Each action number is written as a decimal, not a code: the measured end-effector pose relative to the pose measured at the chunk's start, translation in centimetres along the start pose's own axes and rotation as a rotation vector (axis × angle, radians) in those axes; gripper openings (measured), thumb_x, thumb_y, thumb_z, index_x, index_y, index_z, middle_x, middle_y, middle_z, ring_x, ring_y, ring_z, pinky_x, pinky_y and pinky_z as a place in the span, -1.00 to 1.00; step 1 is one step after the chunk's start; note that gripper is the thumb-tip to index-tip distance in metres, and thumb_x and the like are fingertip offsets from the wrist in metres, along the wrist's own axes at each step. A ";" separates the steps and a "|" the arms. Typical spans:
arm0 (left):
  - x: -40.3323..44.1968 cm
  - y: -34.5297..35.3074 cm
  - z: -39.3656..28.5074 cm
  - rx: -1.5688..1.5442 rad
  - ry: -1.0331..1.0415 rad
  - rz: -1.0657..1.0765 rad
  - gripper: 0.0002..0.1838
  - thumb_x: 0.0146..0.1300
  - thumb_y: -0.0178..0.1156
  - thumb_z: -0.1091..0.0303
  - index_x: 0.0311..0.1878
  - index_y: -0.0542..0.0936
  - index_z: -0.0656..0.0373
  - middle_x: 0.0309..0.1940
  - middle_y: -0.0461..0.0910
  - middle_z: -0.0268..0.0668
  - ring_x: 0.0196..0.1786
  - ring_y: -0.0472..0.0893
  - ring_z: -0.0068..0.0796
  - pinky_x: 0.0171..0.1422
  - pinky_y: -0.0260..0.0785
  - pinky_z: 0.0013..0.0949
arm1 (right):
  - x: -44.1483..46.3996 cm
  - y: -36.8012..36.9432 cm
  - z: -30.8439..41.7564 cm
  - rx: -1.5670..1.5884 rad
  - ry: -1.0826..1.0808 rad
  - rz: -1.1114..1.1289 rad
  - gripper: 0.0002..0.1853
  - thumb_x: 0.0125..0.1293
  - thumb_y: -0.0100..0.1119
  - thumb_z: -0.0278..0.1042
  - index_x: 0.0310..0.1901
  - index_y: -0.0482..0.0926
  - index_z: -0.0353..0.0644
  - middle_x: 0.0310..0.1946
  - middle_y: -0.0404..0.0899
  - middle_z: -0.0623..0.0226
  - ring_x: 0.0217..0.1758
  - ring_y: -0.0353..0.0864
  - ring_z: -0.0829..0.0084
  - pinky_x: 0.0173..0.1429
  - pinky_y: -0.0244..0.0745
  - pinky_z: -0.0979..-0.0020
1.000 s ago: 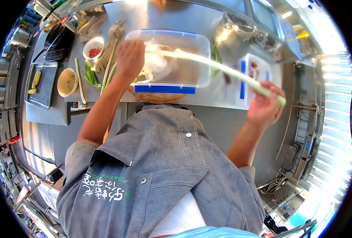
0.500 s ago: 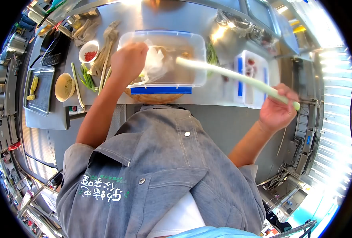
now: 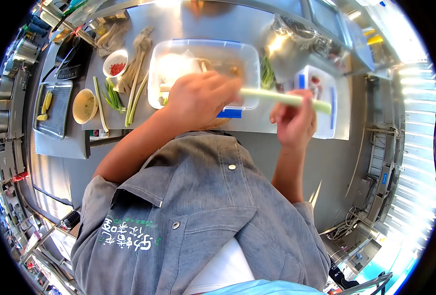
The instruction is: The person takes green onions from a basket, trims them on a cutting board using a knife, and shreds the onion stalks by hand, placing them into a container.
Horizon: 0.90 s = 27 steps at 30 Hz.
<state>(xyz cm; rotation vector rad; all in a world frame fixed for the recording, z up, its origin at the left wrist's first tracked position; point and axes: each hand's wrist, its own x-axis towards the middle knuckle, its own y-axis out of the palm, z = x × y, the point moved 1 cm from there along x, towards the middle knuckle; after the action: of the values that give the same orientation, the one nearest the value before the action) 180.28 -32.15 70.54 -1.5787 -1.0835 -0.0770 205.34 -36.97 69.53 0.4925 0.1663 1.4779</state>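
Note:
A long, pale green onion stalk (image 3: 264, 94) lies nearly level between both hands above the worktop. My right hand (image 3: 295, 120) is closed round it near its greener end, thumb on top. My left hand (image 3: 198, 96), somewhat blurred, is closed over its left end, which the fingers hide. Beneath and behind my left hand stands a clear plastic box (image 3: 251, 54) with blue clips. A white plastic bag (image 3: 173, 66) and brownish pieces are inside it; my hand hides part of the contents.
Left of the box are green onion pieces (image 3: 112, 96), a brown cloth (image 3: 139, 49), a white bowl of chopped red pieces (image 3: 122, 58) and a yellowish bowl (image 3: 82, 116). Right are green stalks (image 3: 267, 73) and a second blue-clipped box (image 3: 326, 123). A dark tray (image 3: 55, 115) holds yellow corn.
My right hand has moved left, bringing the green onion stalk in front of the box. My left hand has come right and down from over the box onto the stalk's left end.

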 end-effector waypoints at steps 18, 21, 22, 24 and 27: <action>-1.1 0.8 0.2 -0.098 -0.070 0.063 -0.79 0.34 0.44 0.34 0.00 0.75 0.15 -0.29 0.78 -0.19 -0.28 0.77 -0.15 -0.21 0.60 -0.20 | -0.3 2.8 -0.6 -0.055 0.050 -0.124 -0.65 0.72 -0.08 -0.21 -0.21 0.52 -0.27 -0.58 0.54 0.16 -0.65 0.53 0.36 -0.54 0.51 0.33; -1.2 0.8 0.7 -0.172 -0.104 0.041 -0.84 0.36 0.42 0.35 -0.07 0.76 0.17 -0.36 0.75 -0.19 -0.35 0.74 -0.13 -0.26 0.57 -0.17 | -0.1 2.7 -0.8 -0.053 0.013 -0.057 -0.67 0.71 -0.08 -0.24 -0.21 0.52 -0.28 -0.56 0.55 0.17 -0.64 0.54 0.35 -0.54 0.51 0.34; -1.2 0.8 0.8 -0.172 -0.105 0.041 -0.84 0.36 0.42 0.35 -0.07 0.76 0.17 -0.36 0.75 -0.19 -0.35 0.74 -0.13 -0.26 0.57 -0.17 | -0.1 2.7 -0.9 -0.047 0.005 -0.055 -0.68 0.70 -0.08 -0.25 -0.20 0.52 -0.28 -0.55 0.55 0.18 -0.64 0.55 0.36 -0.54 0.51 0.34; -1.2 0.8 0.9 -0.234 -0.139 0.020 -0.88 0.40 0.39 0.35 -0.14 0.74 0.20 -0.43 0.71 -0.19 -0.38 0.70 -0.12 -0.27 0.52 -0.17 | -0.2 2.6 -1.1 -0.043 -0.001 -0.052 -0.69 0.70 -0.08 -0.27 -0.20 0.52 -0.29 -0.53 0.56 0.19 -0.63 0.55 0.37 -0.53 0.51 0.35; -1.3 0.7 0.9 -0.332 -0.278 0.045 -0.87 0.43 0.36 0.34 -0.15 0.73 0.21 -0.43 0.68 -0.17 -0.39 0.67 -0.12 -0.27 0.49 -0.18 | -0.4 2.4 -1.1 -0.097 -0.033 -0.001 -0.71 0.69 -0.08 -0.29 -0.18 0.52 -0.30 -0.51 0.56 0.21 -0.60 0.58 0.38 -0.52 0.50 0.37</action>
<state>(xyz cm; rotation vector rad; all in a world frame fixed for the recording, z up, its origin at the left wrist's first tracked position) 179.62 -32.11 68.97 -1.9539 -1.2988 -0.0060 202.64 -37.12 69.49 0.4380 0.0686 1.4685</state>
